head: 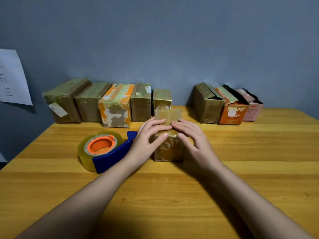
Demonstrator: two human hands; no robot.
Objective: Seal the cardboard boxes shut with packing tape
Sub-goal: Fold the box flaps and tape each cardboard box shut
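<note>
Where the grey wall meets the left edge, we see a white paper sheet (13, 78), cut off by the frame, its markings too faint to read. Moving right along the smooth, yellow wood-grain table (241, 161), a row of five taped boxes (107, 102) stands against the wall: four of plain brown cardboard, glossy with tape, and one orange-and-white with its print torn away in patches. In front of them lies the tape dispenser (110, 157), a blue plastic handle holding a fat, translucent yellowish roll on an orange core; its far end is hidden behind our left hand (148, 140).

That hand and our right hand (193, 140) both rest on top of the small box (170, 149) at the table's middle, fingers lying fairly straight across the top flaps, fingertips meeting over the seam, thumbs hanging over the near face. The box is a squat brown block, wrinkled and shiny with old tape; one flap (168, 114) stands up behind our fingers. Whether the seam carries fresh tape we cannot tell.

Further right, three open boxes (226, 106) sit against the wall: one brown, one orange with partly covered lettering, one pink and half hidden.
</note>
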